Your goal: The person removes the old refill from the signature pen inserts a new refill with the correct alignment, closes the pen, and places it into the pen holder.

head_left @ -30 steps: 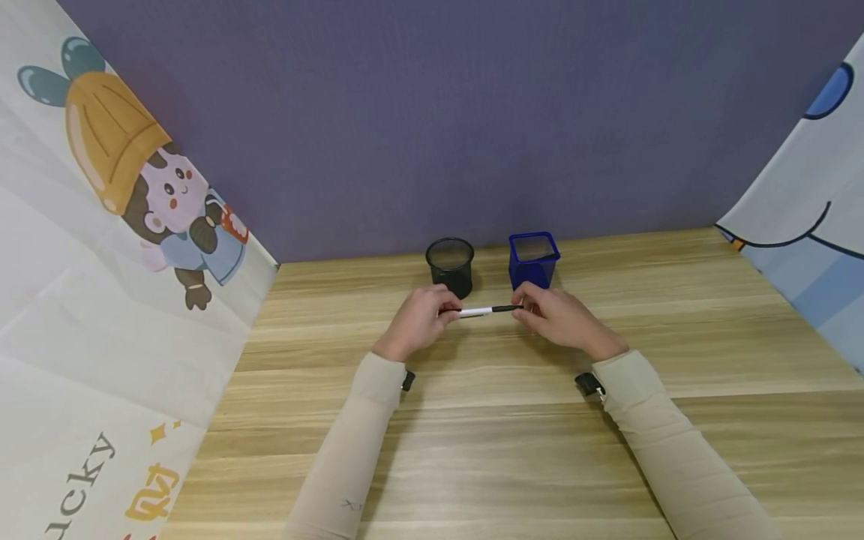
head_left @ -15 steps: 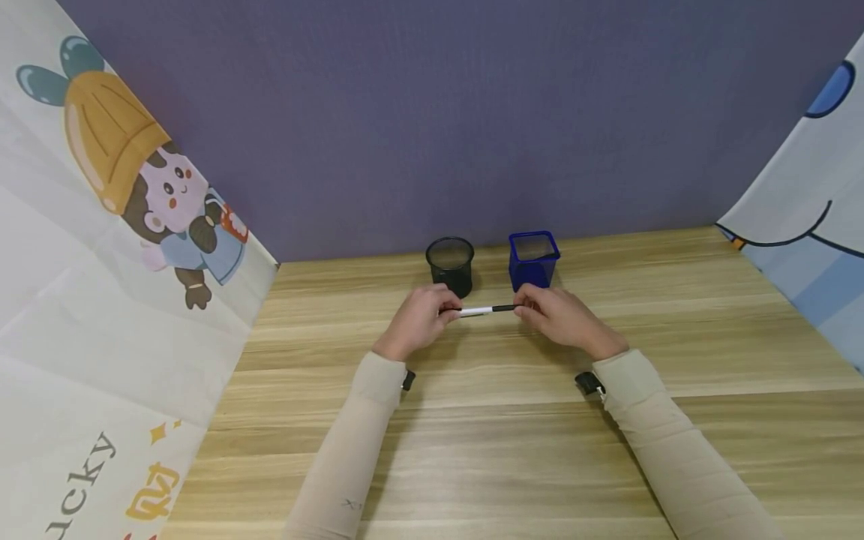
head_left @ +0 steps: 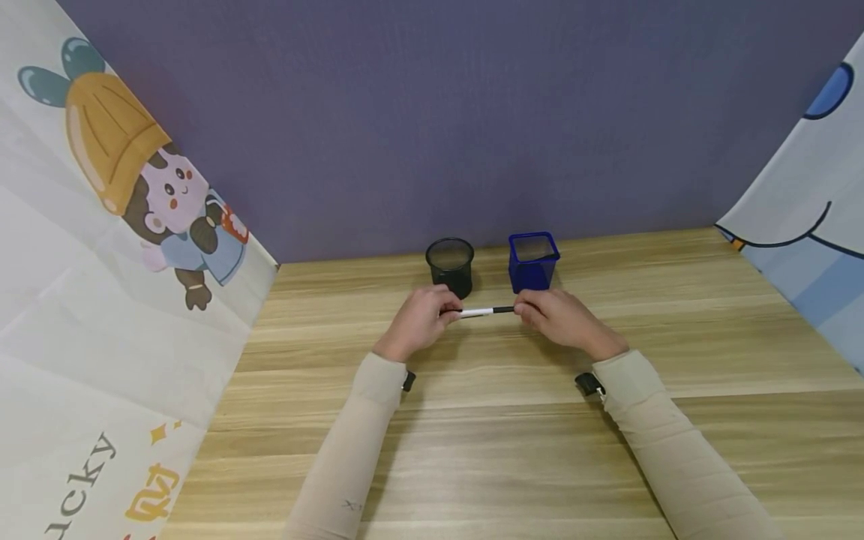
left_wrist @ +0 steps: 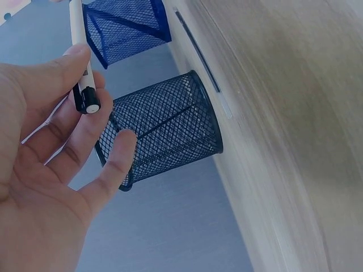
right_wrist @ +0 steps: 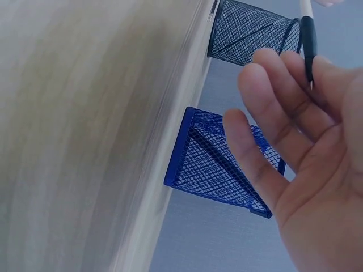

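Note:
A white and black pen [head_left: 477,312] is held level between the two hands, above the table. My left hand [head_left: 420,319] pinches its black clip end with thumb and fingers, the little finger held away in the left wrist view. At the other end, my right hand [head_left: 562,319] has its thumb and fingertips on the black grip section [right_wrist: 308,42]. The bare writing tip shows there in the right wrist view. Behind the left hand stands a round black mesh pen holder [head_left: 451,271]. A square blue mesh pen holder [head_left: 532,262] stands behind the right hand.
On the wooden table [head_left: 486,465], a thin dark stick with a pale end [left_wrist: 198,54] lies near the holders. A purple-grey partition [head_left: 432,120] rises at the back. Printed white cloths [head_left: 61,315] hang along the sides.
The right fingers have shifted slightly at the pen's grip end, covering the tip in the head view. The left hand, the pen and both holders look almost still.

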The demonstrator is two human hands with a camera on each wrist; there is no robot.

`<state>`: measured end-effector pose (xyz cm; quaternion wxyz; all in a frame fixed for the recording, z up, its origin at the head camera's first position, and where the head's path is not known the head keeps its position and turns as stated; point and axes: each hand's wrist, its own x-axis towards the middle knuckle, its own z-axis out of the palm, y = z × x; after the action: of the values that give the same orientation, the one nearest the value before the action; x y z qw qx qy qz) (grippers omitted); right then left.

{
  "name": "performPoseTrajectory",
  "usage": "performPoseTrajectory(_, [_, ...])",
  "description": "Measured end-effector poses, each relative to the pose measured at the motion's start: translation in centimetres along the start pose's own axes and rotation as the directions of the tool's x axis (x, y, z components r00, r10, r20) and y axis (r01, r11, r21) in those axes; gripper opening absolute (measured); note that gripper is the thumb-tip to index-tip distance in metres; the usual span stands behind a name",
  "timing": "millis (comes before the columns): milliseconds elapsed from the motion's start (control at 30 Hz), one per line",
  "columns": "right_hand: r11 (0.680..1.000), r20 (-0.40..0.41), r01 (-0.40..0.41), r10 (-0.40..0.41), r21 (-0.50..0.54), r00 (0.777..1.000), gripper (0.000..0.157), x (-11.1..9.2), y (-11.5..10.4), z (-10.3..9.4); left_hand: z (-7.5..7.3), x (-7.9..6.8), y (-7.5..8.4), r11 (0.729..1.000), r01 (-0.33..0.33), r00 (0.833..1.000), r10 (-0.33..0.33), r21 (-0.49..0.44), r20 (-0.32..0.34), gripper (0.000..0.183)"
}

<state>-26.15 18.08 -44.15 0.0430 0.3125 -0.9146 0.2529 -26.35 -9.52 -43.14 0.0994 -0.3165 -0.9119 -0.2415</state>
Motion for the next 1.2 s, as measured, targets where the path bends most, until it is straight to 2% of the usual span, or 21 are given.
performPoseTrajectory(367, [0.999, 0.010, 0.008, -0.008, -0.046, 1.000, 0.027, 0.09, 0.06, 0.16, 0.07, 0.07, 0.03, 1.000, -0.006, 1.000, 0.006, 0.006, -0.006, 0.010])
performPoseTrajectory(767, [0.999, 0.026, -0.019, 0.019, -0.027, 0.999, 0.031, 0.08, -0.04, 0.12, -0.01, 0.06, 0.08, 1.000, 0.007, 1.000, -0.007, -0.002, 0.002, 0.011])
performPoseTrajectory(1000, [0.998, 0.034, -0.049, 0.048, 0.034, 0.998, 0.021, 0.03, -0.11, 0.08, -0.06, -0.01, 0.10, 0.999, 0.031, 0.999, -0.031, 0.009, 0.014, 0.011])
performPoseTrajectory(1200, [0.999, 0.009, -0.051, 0.050, 0.014, 0.999, 0.019, 0.11, -0.40, 0.14, 0.00, 0.07, 0.03, 0.999, 0.032, 0.999, -0.032, 0.014, 0.015, 0.011])
